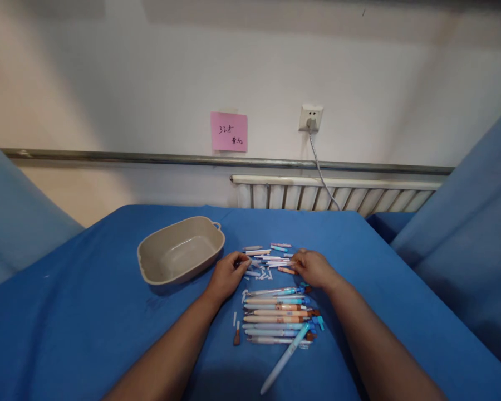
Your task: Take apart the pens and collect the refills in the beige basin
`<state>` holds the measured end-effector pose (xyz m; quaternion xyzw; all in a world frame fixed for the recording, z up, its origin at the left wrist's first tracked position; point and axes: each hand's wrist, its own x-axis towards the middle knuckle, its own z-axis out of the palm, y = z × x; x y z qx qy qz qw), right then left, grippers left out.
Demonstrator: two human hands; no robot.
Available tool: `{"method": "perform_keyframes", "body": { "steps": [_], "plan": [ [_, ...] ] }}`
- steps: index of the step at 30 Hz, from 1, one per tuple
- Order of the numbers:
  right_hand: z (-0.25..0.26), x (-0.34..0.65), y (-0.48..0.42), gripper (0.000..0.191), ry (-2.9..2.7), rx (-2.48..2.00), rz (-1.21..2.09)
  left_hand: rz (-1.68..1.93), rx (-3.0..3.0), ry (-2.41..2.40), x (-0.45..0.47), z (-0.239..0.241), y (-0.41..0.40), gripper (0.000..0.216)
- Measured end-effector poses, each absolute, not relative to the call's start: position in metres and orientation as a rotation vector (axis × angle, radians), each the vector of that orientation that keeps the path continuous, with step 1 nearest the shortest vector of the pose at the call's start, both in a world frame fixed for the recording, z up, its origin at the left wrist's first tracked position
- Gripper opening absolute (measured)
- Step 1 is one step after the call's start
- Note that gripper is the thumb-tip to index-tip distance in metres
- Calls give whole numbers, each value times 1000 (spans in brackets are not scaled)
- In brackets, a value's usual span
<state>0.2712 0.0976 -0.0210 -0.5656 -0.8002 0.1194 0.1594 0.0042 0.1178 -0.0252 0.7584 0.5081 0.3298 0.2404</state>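
My left hand point(229, 273) is closed in a pinch at the left end of a loose pile of pen parts. A small translucent piece point(255, 263) shows at its fingertips, too small to name. On the pile's other side, my right hand point(315, 268) has its fingers curled together, and what they grip is mostly hidden. Thin white pen refills point(275, 259) lie between both hands, with small white bits point(266, 274) just below. Nearer me is a row of assembled pens point(278, 319) in blue, peach and clear. One blue pen point(286, 359) lies slanted across the row's front.
A beige plastic basin point(179, 245) stands at the left on the blue tablecloth point(87, 301). A brown pen part point(236, 336) lies left of the row. Behind the table are a radiator point(309, 195), a wall socket point(311, 118) with a cable and a pink note point(229, 132).
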Motion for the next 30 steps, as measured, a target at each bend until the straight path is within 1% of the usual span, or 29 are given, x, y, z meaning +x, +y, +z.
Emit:
{"method": "perform_keyframes", "body": {
  "steps": [1, 3, 8, 16, 20, 24, 28, 30],
  "plan": [
    [-21, 272, 97, 17, -2282, -1629, 338, 896, 2083, 1387, 4, -26, 118, 22],
    [-21, 273, 97, 20, -2268, -1662, 324, 886, 2102, 1376, 4, -26, 117, 19],
    [-23, 271, 97, 19, -2251, -1730, 282, 894, 2114, 1394, 4, -27, 117, 15],
    [-28, 262, 97, 21, -2297, -1690, 301, 1006, 2048, 1476, 1, -26, 121, 24],
    [-30, 260, 96, 24, -2271, -1652, 309, 941, 2105, 1401, 8, -26, 116, 19],
    [-35, 259, 98, 20, -2250, -1537, 372, 870, 2181, 1325, 12, -21, 110, 13],
    [-37, 261, 100, 16, -2214, -1509, 376, 858, 2193, 1330, 12, -14, 106, 16],
    [-35, 261, 100, 16, -2187, -1491, 363, 782, 2185, 1289, 14, -11, 102, 18]
  ]
}}
